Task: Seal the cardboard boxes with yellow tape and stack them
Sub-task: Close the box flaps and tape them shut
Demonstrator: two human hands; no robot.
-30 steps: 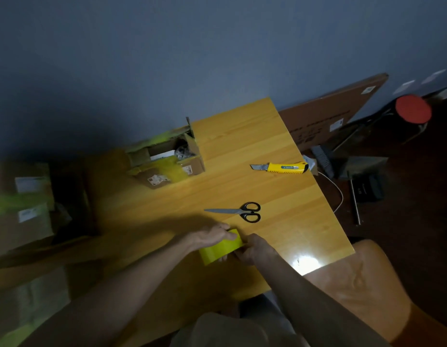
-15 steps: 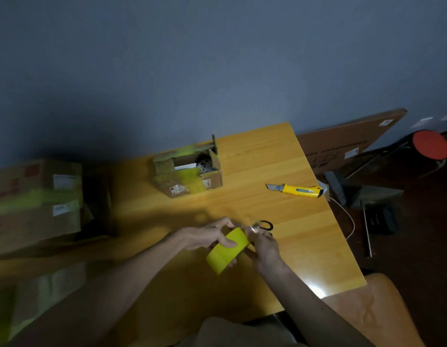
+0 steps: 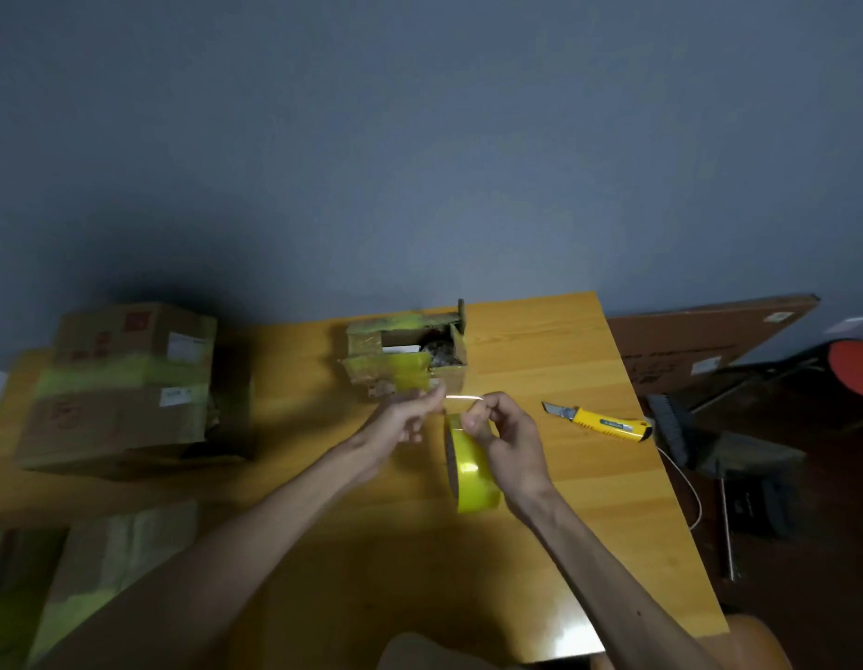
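Yellow tape roll (image 3: 473, 476) hangs over the middle of the table (image 3: 541, 340), gripped by the right hand (image 3: 512, 442). At its 9 o'clock the left hand (image 3: 400, 420) pinches the pulled strip. An open cardboard box (image 3: 405, 362) sits at 12 o'clock.

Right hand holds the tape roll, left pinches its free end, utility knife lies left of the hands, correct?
Not quite: in the head view the utility knife lies right of the hands, on the table. The right hand does hold the tape roll and the left hand pinches its free end.
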